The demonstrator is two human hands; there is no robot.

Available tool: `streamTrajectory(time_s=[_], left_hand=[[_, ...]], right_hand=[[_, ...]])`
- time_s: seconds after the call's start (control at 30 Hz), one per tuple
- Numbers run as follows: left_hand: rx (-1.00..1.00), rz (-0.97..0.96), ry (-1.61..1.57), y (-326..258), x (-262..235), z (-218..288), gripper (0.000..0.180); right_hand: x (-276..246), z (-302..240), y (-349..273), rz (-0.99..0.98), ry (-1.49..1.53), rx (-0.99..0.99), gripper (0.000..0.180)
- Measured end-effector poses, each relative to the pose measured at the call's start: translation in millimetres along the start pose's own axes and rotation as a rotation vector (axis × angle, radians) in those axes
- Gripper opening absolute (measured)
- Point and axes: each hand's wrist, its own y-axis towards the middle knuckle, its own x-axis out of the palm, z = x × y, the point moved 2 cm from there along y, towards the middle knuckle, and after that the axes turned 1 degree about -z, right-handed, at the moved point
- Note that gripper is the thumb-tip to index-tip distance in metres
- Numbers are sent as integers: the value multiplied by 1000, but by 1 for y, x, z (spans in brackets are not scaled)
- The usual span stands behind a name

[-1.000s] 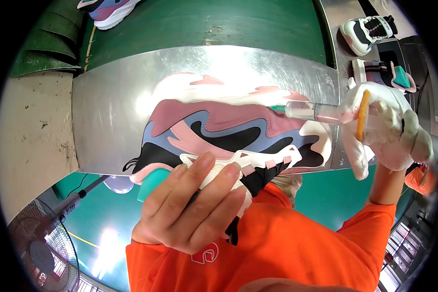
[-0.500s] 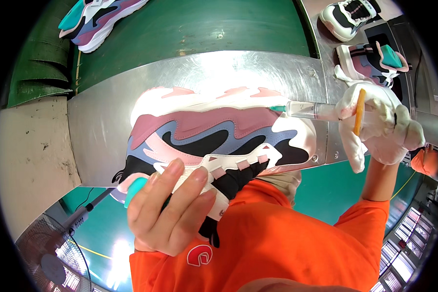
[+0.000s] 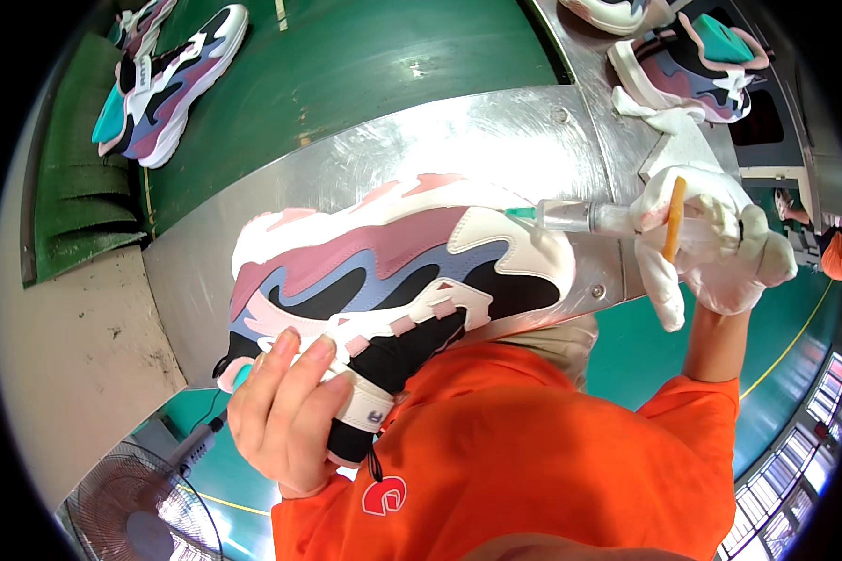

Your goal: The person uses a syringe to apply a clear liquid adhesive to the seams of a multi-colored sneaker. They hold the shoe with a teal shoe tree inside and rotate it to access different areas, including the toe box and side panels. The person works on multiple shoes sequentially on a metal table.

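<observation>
A chunky sneaker (image 3: pixel 374 271) in mauve, blue, black and white lies on its side, its sole edge turned away from me. My left hand (image 3: pixel 290 411), bare, grips it at the collar and tongue, thumb hidden. In a white glove, my right hand (image 3: pixel 711 243) is closed around a clear syringe (image 3: pixel 571 216). The syringe's green tip (image 3: pixel 522 214) touches or nearly touches the seam between upper and white sole near the toe. A yellow-orange stick (image 3: pixel 675 220) lies across the glove's fingers.
Beneath the sneaker runs a metal ledge (image 3: pixel 196 271), bordering a green belt (image 3: pixel 393 65). A similar shoe (image 3: pixel 173 89) rides the belt at far left, another behind it. At right stands a shoe (image 3: pixel 688 70) beside a white cloth (image 3: pixel 674 140). A fan (image 3: pixel 145 510) stands lower left.
The sneaker has turned slightly, and the syringe tip has moved along the seam toward the toe. The belt shoe sits lower in view, with a second one showing behind it.
</observation>
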Motion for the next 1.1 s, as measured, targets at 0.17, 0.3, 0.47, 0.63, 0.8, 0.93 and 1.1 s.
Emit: streamTrajectory(time_s=[0.17, 0.3, 0.47, 0.63, 0.8, 0.93, 1.1], left_hand=[[-35, -12, 84, 2, 1, 8, 21], [-45, -24, 117, 1, 1, 18, 44], [-40, -77, 154, -6, 0, 31, 63], [-63, -88, 204, -9, 3, 47, 65], [-34, -58, 219, -12, 7, 49, 64], [-6, -35, 235, -12, 9, 49, 63], [-4, -1, 227, -12, 12, 51, 61]], right_hand=[[3, 36, -14, 179, 159, -237, 75], [-15, 32, -19, 71, 280, -9, 85], [-8, 41, -15, -17, 298, 56, 97], [-2, 54, -23, 63, 325, -3, 98], [2, 59, -39, 165, 335, -55, 100], [12, 59, -50, 240, 322, -89, 101], [28, 53, -61, 302, 290, -112, 102]])
